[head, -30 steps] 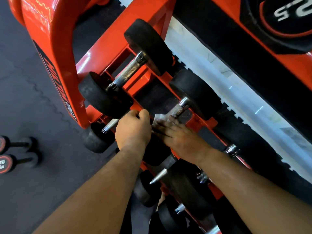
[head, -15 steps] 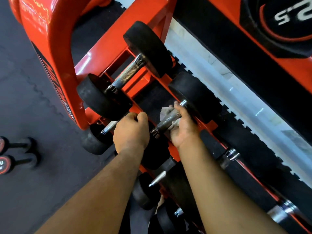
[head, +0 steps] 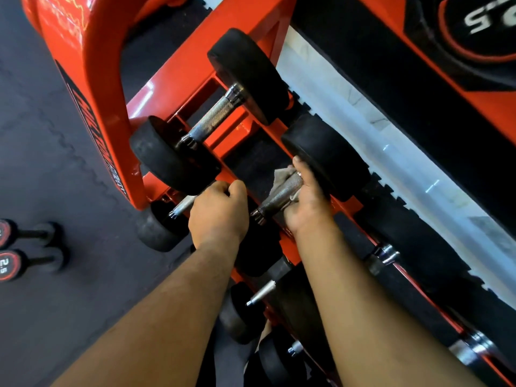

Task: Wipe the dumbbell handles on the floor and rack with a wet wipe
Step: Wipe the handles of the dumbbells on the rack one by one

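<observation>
A red dumbbell rack (head: 178, 79) holds several black dumbbells with knurled steel handles. My right hand (head: 308, 203) curls under the handle (head: 279, 195) of the second dumbbell on the top tier, pressing a whitish wet wipe (head: 280, 174) around it near the far black head (head: 326, 155). My left hand (head: 219, 213) grips the near black head of that same dumbbell, mostly hiding it. The first dumbbell's handle (head: 213, 118) lies bare further along the rack.
Two small 2.5 dumbbells (head: 26, 248) lie on the dark rubber floor at the left. Lower tiers carry more dumbbells (head: 251, 305). A red-and-black weight plate (head: 480, 26) sits at the top right, behind a pale floor strip (head: 391, 152).
My right hand turned from lying flat over the handle to gripping it from below with the wipe, then slid toward the far head. My left hand has stayed in place.
</observation>
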### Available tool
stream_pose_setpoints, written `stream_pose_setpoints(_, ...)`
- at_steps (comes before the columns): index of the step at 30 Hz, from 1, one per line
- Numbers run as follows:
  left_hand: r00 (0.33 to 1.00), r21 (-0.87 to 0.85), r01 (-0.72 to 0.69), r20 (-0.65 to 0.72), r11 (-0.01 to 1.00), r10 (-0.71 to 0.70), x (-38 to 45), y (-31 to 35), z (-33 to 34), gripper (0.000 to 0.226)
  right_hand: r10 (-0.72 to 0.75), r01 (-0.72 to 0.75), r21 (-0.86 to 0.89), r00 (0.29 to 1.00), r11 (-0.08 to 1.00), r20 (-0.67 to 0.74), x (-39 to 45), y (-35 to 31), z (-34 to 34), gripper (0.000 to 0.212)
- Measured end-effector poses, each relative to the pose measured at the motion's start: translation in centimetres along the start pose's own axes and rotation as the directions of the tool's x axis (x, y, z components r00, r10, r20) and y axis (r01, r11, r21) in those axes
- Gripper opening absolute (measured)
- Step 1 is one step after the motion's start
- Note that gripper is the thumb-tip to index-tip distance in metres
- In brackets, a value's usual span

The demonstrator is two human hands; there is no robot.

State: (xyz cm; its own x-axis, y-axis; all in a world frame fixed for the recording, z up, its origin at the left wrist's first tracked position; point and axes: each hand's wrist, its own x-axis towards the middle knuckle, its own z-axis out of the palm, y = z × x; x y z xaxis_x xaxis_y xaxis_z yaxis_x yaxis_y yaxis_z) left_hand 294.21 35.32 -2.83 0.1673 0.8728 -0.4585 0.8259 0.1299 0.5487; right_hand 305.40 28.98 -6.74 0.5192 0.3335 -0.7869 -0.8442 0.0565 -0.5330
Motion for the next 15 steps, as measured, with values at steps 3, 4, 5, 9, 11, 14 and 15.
stream_pose_setpoints(3,1.000,-0.002,0.008,0.000,1.000,-0.008,0.0,0.0,0.1,0.035,0.049,-0.049,-0.110,0.999,0.993,-0.001,-0.5,1.6,-0.1,0.017)
stream_pose_setpoints(4,1.000,-0.009,0.005,0.002,1.000,-0.005,0.0,0.0,0.0,0.035,0.121,-0.116,-0.153,0.992,0.981,0.025,-1.3,2.3,-0.3,0.015)
stream_pose_setpoints(5,1.000,-0.014,0.004,0.004,1.000,-0.004,-0.1,0.0,0.0,0.034,0.177,-0.167,-0.174,0.983,0.970,0.042,-2.1,2.8,-0.5,0.016)
stream_pose_setpoints(9,1.000,-0.011,0.000,0.014,1.000,0.000,-0.1,0.2,-0.2,0.035,0.203,-0.180,-0.189,0.973,0.965,0.109,-3.2,2.7,-1.7,0.035)
stream_pose_setpoints(11,1.000,-0.003,-0.005,0.006,1.000,0.005,-0.1,0.2,-0.2,0.035,0.155,-0.141,-0.136,0.983,0.980,0.096,-2.5,1.4,-1.8,0.038)
stream_pose_setpoints(14,1.000,0.012,-0.010,0.000,1.000,0.010,-0.2,0.2,-0.3,0.036,0.037,-0.037,-0.004,0.998,0.999,0.051,-0.9,-0.6,-1.0,0.020)
stream_pose_setpoints(15,1.000,0.015,-0.013,0.000,1.000,0.013,-0.3,0.3,-0.3,0.036,0.024,-0.023,-0.008,0.998,1.000,0.050,-0.5,-0.7,-0.6,0.019)
